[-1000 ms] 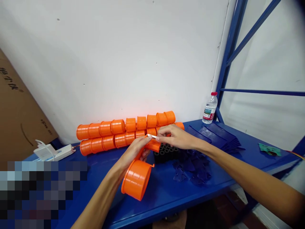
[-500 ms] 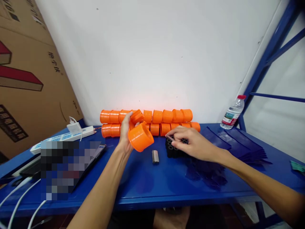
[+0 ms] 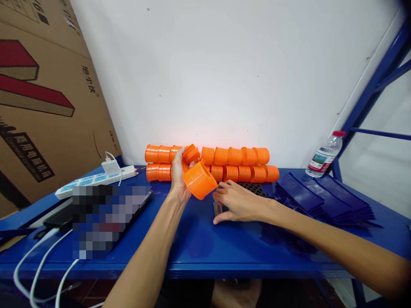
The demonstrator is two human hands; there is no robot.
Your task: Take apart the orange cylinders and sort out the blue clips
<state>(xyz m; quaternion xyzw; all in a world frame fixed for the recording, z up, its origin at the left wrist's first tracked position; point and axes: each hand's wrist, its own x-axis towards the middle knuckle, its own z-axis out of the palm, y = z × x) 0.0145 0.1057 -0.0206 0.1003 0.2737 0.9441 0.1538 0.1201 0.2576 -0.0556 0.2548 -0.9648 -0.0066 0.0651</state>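
My left hand [image 3: 180, 177] is wrapped around an orange plastic cup-shaped piece [image 3: 201, 180], tilted with its round opening toward the right. A ribbed orange part [image 3: 192, 152] shows above the fingers; I cannot tell if it belongs to the same piece. Low over the table, my right hand [image 3: 236, 200] has its thumb and fingers around a small grey block [image 3: 218, 208], which they partly hide. Behind that hand lies a black block with round holes [image 3: 255, 188], mostly covered by the wrist.
Two stacked rows of orange cylinders [image 3: 231, 173] line the wall. Dark blue sheets [image 3: 300, 192] and a water bottle [image 3: 326, 154] are on the right. A power strip [image 3: 96, 182], white cables [image 3: 35, 265] and a blurred-out device [image 3: 109, 222] occupy the left.
My right hand has moved left and down from the black block to the small grey block. My left hand still holds the orange piece. The whole view has shifted slightly.
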